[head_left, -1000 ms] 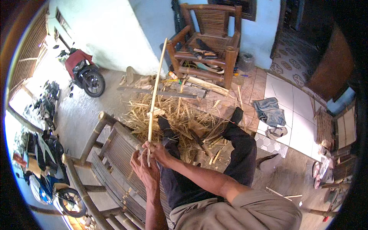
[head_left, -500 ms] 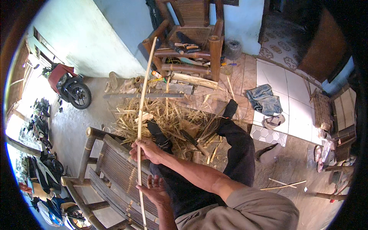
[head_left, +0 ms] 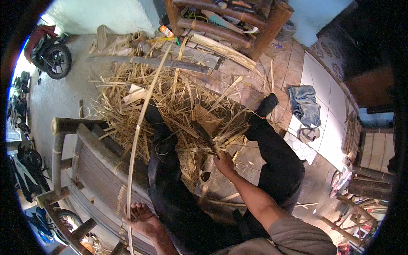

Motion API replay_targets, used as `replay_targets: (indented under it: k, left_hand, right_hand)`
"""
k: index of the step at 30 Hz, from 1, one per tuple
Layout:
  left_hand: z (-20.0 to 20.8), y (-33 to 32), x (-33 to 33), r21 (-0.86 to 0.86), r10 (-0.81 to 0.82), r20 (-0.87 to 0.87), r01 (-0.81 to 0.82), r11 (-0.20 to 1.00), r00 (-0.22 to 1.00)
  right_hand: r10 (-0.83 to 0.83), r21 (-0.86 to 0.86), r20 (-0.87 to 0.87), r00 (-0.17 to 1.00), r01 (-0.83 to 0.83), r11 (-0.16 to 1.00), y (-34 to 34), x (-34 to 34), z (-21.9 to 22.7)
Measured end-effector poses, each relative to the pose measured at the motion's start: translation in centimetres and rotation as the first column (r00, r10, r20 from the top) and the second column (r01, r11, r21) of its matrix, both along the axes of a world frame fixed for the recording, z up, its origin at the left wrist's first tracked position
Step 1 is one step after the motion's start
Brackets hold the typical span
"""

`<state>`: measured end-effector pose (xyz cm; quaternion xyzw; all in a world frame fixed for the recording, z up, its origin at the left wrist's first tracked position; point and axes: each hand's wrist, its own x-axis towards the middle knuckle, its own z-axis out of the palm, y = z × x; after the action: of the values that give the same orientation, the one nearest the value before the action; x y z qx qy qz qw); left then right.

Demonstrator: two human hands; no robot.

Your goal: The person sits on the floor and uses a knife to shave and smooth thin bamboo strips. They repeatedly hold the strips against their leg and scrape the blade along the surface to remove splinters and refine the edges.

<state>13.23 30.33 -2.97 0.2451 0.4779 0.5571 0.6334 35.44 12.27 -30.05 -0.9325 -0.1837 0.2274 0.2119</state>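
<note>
Bamboo strip (head_left: 137, 127) against the half-curled left hand (head_left: 143, 219) (can't tell if pinched) looks light, kinda whippy, so I'd grab just beyond there; right hand (head_left: 224, 163) grips the knife (head_left: 202, 133).

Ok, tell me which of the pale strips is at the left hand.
The long, gently bowed strip running past the left hand up over the pile of shavings; the other strips lie away from that hand.
</note>
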Motion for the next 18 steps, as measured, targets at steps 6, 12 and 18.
replay_targets:
  k: [6,12,18]
  left_hand:
    - [0.4,2.1,3.0,-0.031,-0.053,-0.117,0.050,0.998,0.992]
    - [0.5,2.8,6.6,0.009,-0.168,-0.381,0.185,0.983,0.909]
    - [0.9,2.8,7.9,-0.055,-0.221,-0.442,0.219,0.974,0.869]
  right_hand:
    - [0.132,0.497,-0.644,0.754,0.281,0.821,9.4,1.2,9.3]
    - [0.528,0.671,-0.718,0.455,0.654,0.350,20.2,1.6,19.3]
    - [0.260,0.522,-0.853,0.453,0.751,0.405,22.5,4.1,22.5]
